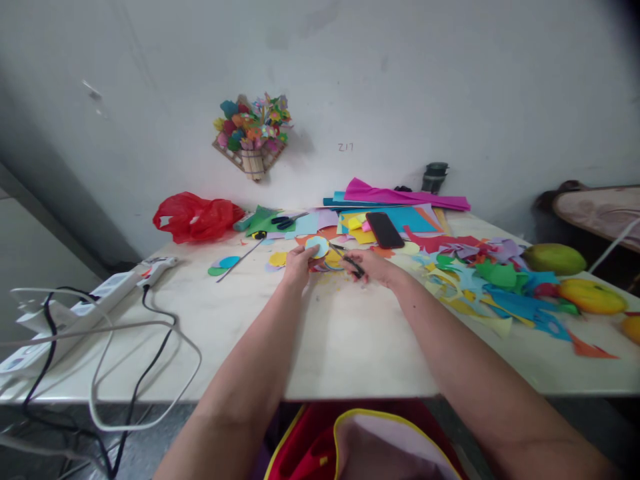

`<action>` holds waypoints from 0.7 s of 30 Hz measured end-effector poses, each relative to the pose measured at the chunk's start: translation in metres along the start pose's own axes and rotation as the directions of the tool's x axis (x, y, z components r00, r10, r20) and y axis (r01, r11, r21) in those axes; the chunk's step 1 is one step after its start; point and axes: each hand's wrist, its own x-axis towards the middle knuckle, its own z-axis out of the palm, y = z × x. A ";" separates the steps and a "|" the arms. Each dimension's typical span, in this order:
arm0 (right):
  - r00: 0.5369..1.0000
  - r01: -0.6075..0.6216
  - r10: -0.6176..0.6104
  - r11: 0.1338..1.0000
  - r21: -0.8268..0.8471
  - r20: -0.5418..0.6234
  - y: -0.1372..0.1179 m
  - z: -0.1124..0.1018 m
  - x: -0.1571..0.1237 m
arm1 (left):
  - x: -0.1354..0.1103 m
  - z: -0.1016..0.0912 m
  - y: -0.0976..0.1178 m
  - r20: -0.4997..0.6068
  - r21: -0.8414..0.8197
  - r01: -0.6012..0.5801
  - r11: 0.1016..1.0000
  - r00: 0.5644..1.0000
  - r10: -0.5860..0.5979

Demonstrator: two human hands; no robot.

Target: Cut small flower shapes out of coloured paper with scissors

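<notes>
My left hand pinches a small round paper disc, pale blue with a yellowish edge, held just above the white table. Close to its right, my right hand is closed around the black handles of a pair of scissors. The blades point left toward the disc. Both hands hover over a small heap of coloured paper circles and scraps at the middle of the table.
A black phone lies on coloured paper sheets behind the hands. Paper scraps and mangoes fill the right side. A red plastic bag, second scissors, power strips with cables sit left. A paper flower bouquet hangs on the wall.
</notes>
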 end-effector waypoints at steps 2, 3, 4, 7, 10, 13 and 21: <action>1.000 0.018 -0.018 1.000 -0.003 0.012 0.001 0.000 0.000 | 0.000 0.000 0.000 0.015 -0.003 0.002 1.000 1.000 -0.002; 1.000 0.023 -0.023 1.000 -0.007 0.018 0.002 0.000 0.001 | 0.000 0.000 0.000 0.025 -0.003 0.002 1.000 1.000 -0.002; 0.999 0.026 -0.025 1.000 -0.011 0.022 0.003 0.000 0.001 | 0.000 0.000 0.000 0.034 -0.003 0.003 1.000 0.999 -0.002; 0.999 0.021 -0.021 1.000 -0.007 0.031 0.004 0.000 0.001 | 0.000 0.000 -0.001 0.046 0.001 0.012 1.000 0.999 -0.012; 0.999 0.029 -0.030 0.999 0.021 0.040 0.004 0.001 0.001 | 0.000 0.001 -0.001 0.060 0.006 0.025 1.000 0.998 -0.025; 0.999 0.029 -0.031 0.999 0.038 0.037 0.004 0.001 0.001 | 0.000 0.001 -0.001 0.077 0.007 0.025 1.000 0.997 -0.026; 0.998 0.036 -0.038 0.998 0.051 0.040 0.009 0.000 0.004 | 0.000 0.000 -0.002 0.082 -0.007 0.025 1.000 0.996 -0.025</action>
